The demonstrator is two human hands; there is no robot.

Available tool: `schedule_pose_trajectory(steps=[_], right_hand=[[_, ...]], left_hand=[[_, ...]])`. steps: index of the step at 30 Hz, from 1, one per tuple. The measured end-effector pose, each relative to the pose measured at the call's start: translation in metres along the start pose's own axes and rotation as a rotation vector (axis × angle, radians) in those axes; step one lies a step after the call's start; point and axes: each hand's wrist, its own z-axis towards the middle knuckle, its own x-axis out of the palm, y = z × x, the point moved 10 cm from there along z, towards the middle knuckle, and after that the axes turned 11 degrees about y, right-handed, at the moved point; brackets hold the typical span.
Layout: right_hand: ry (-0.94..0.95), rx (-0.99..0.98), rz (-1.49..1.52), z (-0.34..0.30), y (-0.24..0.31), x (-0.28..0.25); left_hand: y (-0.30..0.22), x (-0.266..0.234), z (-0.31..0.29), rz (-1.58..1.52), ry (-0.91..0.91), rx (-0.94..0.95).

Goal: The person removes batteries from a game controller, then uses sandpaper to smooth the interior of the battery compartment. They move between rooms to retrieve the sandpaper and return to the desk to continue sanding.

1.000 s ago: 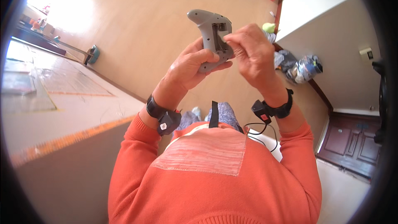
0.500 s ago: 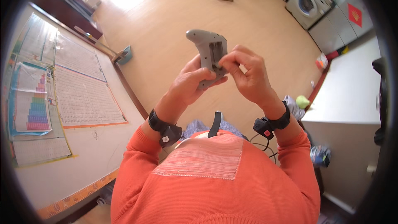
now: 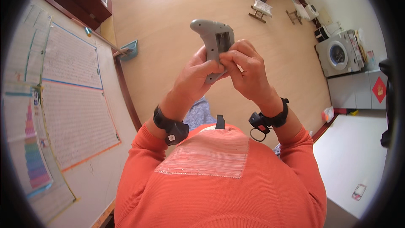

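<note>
A grey game controller [image 3: 206, 28] is up in front of me, its back facing me and one grip pointing to the upper left. Its long battery compartment [image 3: 223, 42] lies uncovered and looks dark inside. My left hand [image 3: 192, 76] is closed round the lower part, thumb pressed on the back. At the lower end of the compartment, my right hand [image 3: 249, 69] has its thumb and fingers pinched together. Whatever sits between those fingertips is hidden. Black straps with small devices circle both wrists.
Paper charts cover a white board [image 3: 105, 156] on my left, with a blue dustpan [image 3: 129, 50] beyond it. A washing machine [image 3: 339, 55] and small stools [image 3: 260, 10] stand far right. A white cabinet top [image 3: 350, 152] is near on the right.
The view has shifted over the room. My left hand still grips the controller, and my right fingertips stay pinched at the compartment's lower end, with the right hand slightly nearer the left.
</note>
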Motion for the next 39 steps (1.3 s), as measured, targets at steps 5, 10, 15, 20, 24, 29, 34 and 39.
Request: schedule_pose_trajectory(steps=[5, 10, 15, 20, 24, 29, 34, 39], right_hand=[[0.134, 0.184, 0.228, 0.100, -0.104, 0.005], [0.150, -0.078, 0.057, 0.200, -0.160, 0.032], [0.320, 0.126, 0.526, 0.290, -0.280, 0.056], [0.084, -0.137, 0.290, 0.405, -0.346, 0.063], [0.317, -0.193, 0.434, 0.497, -0.399, 0.088], [0.248, -0.256, 0.435, 0.606, -0.453, 0.120], [0.546, -0.140, 0.657, 0.697, -0.527, 0.187], [0.097, 0.401, 1.208, 0.810, -0.672, 0.242]], left_hand=[[-0.067, -0.057, 0.079, -0.027, -0.053, 0.037], [-0.143, -0.124, 0.153, 0.025, -0.148, 0.053], [-0.206, -0.196, 0.226, 0.018, -0.209, 0.125], [-0.291, -0.265, 0.308, 0.071, -0.299, 0.181], [-0.361, -0.308, 0.362, 0.126, -0.327, 0.218], [-0.444, -0.378, 0.397, 0.109, -0.427, 0.311], [-0.516, -0.468, 0.443, 0.101, -0.433, 0.313], [-0.620, -0.567, 0.491, 0.104, -0.423, 0.431]])
